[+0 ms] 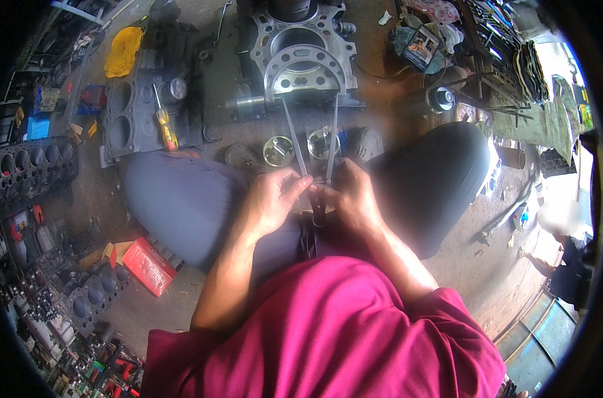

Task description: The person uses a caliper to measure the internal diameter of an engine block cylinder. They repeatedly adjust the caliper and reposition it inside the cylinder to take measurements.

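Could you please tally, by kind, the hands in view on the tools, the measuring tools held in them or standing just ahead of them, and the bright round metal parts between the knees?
Hands: 2 (left hand, right hand)
Two-legged caliper: 1
Bow-framed micrometer: 1
Bright round metal parts: 2 (left part, right part)
Total: 6

The worn floor (470, 282) is carrying a red box (149, 267) at the near left, a dark engine block (33, 174) with round bores farther left, a thin wrench (221, 25) at the far middle and a long grey metal piece (504, 223) at the right.
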The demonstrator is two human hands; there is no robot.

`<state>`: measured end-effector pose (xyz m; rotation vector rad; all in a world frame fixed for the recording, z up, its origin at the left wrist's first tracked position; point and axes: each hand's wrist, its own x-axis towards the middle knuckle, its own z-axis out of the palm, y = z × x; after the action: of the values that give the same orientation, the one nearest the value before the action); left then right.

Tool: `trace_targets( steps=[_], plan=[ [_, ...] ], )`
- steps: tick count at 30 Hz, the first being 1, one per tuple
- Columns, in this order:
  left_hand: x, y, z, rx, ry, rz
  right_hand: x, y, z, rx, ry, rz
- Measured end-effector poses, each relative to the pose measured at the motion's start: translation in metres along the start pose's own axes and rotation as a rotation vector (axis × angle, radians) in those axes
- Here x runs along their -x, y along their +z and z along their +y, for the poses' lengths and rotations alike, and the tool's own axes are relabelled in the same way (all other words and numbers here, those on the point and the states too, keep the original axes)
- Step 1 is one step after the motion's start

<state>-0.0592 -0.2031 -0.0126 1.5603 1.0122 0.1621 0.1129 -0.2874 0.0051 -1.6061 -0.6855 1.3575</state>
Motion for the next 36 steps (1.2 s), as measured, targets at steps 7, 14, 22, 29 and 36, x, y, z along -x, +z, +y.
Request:
trace_targets(
  steps=[7, 14, 22, 29, 36],
  plan=[
    [0.004, -0.005, 0.020, -0.078, 0.054, 0.008, 0.004, -0.004, -0.008, -0.021, 0.027, -0.004],
    [-0.015, -0.028, 0.055, -0.113, 0.011, 0.010, 0.011, -0.006, -0.008, -0.236, 0.027, 0.073],
    [-0.129, -0.085, 0.070, -0.580, 0.384, 0.525, 0.013, -0.011, 0.001, -0.319, -0.030, 0.066],
    [-0.144, -0.068, 0.056, -0.580, 0.400, 0.577, 0.012, -0.017, 0.002, -0.362, -0.037, 0.078],
    [-0.143, -0.068, 0.055, -0.577, 0.438, 0.574, 0.012, -0.015, 0.001, -0.357, -0.020, 0.054]
  ],
)
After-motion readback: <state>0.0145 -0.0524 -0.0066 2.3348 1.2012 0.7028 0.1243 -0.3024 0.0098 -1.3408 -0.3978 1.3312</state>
